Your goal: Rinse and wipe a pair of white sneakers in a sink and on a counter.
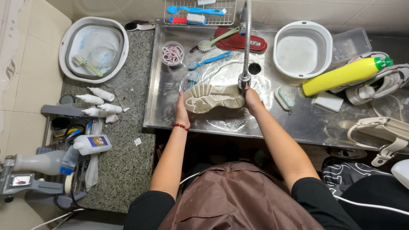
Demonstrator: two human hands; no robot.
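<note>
A white round basin point(303, 48) stands at two o'clock in the steel sink tray point(298, 123), with a yellow bottle point(341, 76) lying on its side just right of it over a white sneaker point(379, 85). At twelve o'clock lie red insoles point(238, 41), a blue brush point(208, 60) and a small cup of pink bands point(172, 54). At ten o'clock, on the granite counter point(128, 162), sits a white tub point(94, 48), with small white squeeze bottles point(100, 102) below it.

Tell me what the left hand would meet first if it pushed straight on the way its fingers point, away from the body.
The left hand grips the toe end of the cream chunky-soled shoe. Straight ahead, it would probably meet the small blue-handled brush first, then the clear cup of pink bands. Heights are hard to judge from above.
</note>
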